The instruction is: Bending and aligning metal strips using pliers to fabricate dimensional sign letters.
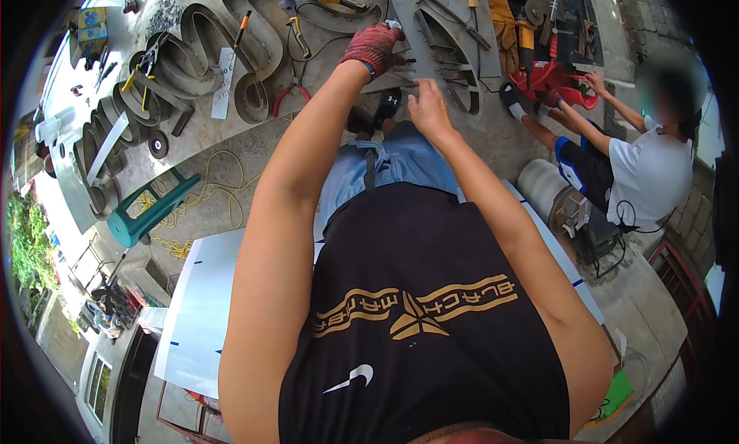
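Observation:
My left hand [375, 48], in a red and black knit glove, is closed at the table's near edge. A small pale or silvery piece [393, 25] shows past its fingers; I cannot make out what it is. Beside that hand lies a bent sheet-metal letter form [443, 47] with upright walls and narrow strips. My bare right hand [431, 111] hovers just off the form's near end, fingers apart and nothing visible in them. Left of the glove are red-handled pliers [292, 92] and yellow-handled pliers [297, 36].
Curved metal strip forms [202, 51] cover the table's left side, with a marker [243, 28] and a grinding disc [158, 144]. A green stool [150, 209] and yellow cord [231, 190] are below. At right, a co-worker [650, 167] reaches toward a red plastic chair [556, 86].

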A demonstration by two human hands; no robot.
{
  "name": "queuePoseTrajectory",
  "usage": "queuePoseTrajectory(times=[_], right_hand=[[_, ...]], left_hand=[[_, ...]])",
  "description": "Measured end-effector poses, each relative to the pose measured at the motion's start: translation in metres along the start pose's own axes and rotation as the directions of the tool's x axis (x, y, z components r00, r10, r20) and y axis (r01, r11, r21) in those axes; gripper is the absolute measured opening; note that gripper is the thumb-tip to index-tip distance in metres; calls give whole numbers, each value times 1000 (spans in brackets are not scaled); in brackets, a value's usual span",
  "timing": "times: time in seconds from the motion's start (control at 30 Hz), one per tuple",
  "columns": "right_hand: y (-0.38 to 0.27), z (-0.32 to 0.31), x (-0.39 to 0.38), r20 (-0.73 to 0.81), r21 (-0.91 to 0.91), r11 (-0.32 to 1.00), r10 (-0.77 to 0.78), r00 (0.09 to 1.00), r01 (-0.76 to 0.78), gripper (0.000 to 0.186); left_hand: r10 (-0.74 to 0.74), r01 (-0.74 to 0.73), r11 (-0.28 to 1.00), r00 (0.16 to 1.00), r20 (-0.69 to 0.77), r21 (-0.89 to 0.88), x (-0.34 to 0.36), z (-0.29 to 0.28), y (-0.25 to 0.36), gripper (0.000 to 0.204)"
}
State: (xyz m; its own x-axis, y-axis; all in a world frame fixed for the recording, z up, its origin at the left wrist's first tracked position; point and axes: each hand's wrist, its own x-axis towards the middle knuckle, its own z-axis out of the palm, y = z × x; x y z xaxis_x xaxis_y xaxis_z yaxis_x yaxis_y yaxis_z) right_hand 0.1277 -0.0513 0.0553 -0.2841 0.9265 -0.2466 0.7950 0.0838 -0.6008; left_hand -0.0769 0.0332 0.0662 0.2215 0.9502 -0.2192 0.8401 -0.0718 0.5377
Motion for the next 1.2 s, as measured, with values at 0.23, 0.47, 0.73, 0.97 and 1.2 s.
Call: queuePoseTrajectory(times=[0.23, 0.47, 0.73, 0.97, 1.2], right_hand=[[4, 3, 19, -68, 80, 995, 72, 995, -66, 34], [15, 22, 17, -98, 56, 998, 12, 995, -6, 21], [-3, 37, 21, -175, -45, 990, 121, 977, -131, 15], [-25, 71, 8, -360, -23, 957, 263, 895, -290, 17], [-65, 111, 9, -457, 166, 851, 514, 726, -498, 19]], left_hand=[[-68, -9, 990, 844, 533, 142, 68, 15, -1, 72], [-145, -102, 927, 790, 595, 360, 81, 22, 16, 64], [-151, -173, 896, 748, 647, 409, 80, 22, 12, 62], [-37, -308, 863, 753, 657, 401, 76, 22, 10, 64], [37, -384, 839, 746, 664, 385, 75, 23, 8, 73]])
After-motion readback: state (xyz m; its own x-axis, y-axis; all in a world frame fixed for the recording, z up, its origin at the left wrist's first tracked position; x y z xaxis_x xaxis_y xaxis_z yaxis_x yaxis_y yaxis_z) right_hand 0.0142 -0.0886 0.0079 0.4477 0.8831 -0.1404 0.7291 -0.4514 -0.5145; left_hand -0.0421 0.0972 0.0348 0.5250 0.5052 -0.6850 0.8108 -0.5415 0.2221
